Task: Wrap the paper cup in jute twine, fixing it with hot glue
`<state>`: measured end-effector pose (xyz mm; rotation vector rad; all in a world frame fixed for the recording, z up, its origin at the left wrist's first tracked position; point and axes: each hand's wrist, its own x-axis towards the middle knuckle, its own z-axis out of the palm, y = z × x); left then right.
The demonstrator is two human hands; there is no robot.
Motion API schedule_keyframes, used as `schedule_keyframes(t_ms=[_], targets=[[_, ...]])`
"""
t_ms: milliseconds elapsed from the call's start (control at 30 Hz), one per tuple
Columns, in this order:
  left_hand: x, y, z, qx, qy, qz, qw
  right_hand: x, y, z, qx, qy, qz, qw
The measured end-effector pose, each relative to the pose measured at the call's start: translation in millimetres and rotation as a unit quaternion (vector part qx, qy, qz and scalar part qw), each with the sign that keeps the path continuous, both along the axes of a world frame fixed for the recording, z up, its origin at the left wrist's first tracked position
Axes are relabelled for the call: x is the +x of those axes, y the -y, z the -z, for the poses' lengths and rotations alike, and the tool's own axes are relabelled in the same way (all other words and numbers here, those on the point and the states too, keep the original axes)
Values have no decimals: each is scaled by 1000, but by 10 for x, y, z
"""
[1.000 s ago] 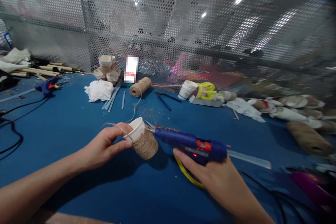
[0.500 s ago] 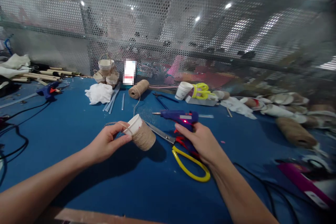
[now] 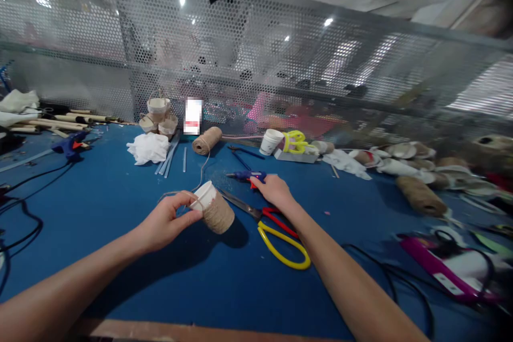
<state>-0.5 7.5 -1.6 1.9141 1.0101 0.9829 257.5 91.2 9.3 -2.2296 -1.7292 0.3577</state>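
Between thumb and fingers, my left hand (image 3: 170, 220) holds a paper cup (image 3: 217, 210) by its white rim. The cup is tilted, and jute twine is wound around much of its outside. A loose strand of twine runs from the cup toward a twine roll (image 3: 207, 140) farther back. My right hand (image 3: 274, 191) is closed around a blue hot glue gun (image 3: 247, 176), low over the table, nozzle pointing left. Large scissors (image 3: 284, 243), with one yellow and one red handle loop, lie between the cup and my right forearm, which partly covers the red loop.
At the back left stand stacked twine-wrapped cups (image 3: 158, 112), with a crumpled white cloth (image 3: 148, 148) and clear glue sticks (image 3: 167, 158) in front. Another glue gun (image 3: 70, 145) lies left. Pliers (image 3: 245, 154) and a white cup (image 3: 271, 141) sit toward the mesh screen. Black cables cross the right side.
My right hand has moved away from me with the glue gun, lowering it toward the table beyond the scissors. My left hand still holds the cup in nearly the same place.
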Motion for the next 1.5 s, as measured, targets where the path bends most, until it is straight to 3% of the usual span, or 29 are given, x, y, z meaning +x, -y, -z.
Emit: schedule_keyframes(t_ms=[100, 200, 267, 333, 433, 533, 833, 1067, 1233, 1500], targets=[[9, 14, -15, -7, -5, -1, 1000, -164, 151, -187, 84, 32, -50, 995], [17, 34, -29, -23, -17, 1, 1000, -475, 449, -405, 147, -4, -198, 969], [22, 46, -30, -29, -16, 0, 999, -716, 641, -502, 197, -66, -384, 900], [28, 55, -24, -29, -13, 3, 999, -926, 763, -542, 196, -29, -456, 868], [42, 65, -12, -42, -10, 13, 999, -1109, 801, -539, 135, 66, -445, 883], [58, 73, -18, -73, 0, 27, 997, -1139, 764, -545, 85, 76, -427, 897], [41, 117, -69, -191, 56, 33, 979, -896, 735, -593, 146, -146, -337, 919], [50, 163, -125, -220, 127, 70, 965, -659, 772, -474, 86, -350, -279, 890], [53, 178, -152, -227, 135, 83, 961, -628, 808, -385, 81, -388, -250, 884], [37, 205, -159, -224, 134, 112, 959, -619, 860, -348, 93, -379, -257, 884]])
